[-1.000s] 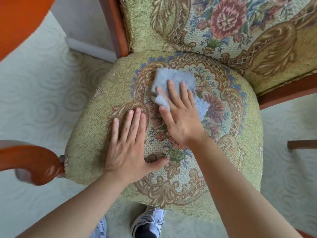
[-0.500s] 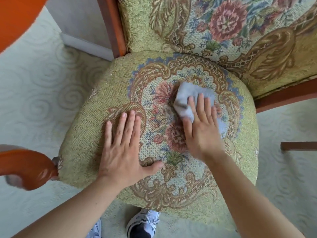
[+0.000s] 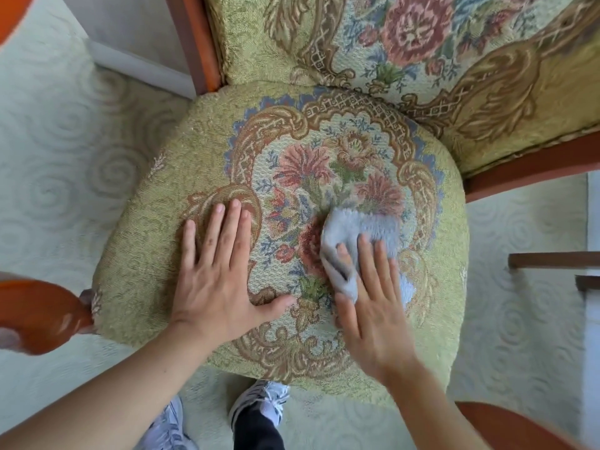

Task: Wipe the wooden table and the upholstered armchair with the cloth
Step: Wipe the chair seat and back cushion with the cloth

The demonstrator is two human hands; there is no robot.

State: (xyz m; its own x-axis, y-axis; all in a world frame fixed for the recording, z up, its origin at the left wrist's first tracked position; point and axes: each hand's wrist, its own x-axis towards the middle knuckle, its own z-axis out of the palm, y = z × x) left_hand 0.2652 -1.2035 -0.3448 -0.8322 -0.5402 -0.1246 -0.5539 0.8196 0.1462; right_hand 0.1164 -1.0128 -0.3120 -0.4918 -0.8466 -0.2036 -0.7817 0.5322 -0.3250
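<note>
While flat, right hand [image 3: 373, 306] presses cloth [image 3: 363, 232] beneath fingers.

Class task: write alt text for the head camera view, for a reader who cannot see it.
A person's right hand presses a grey-blue cloth flat on the floral armchair seat, while the left hand rests flat beside it.
</note>
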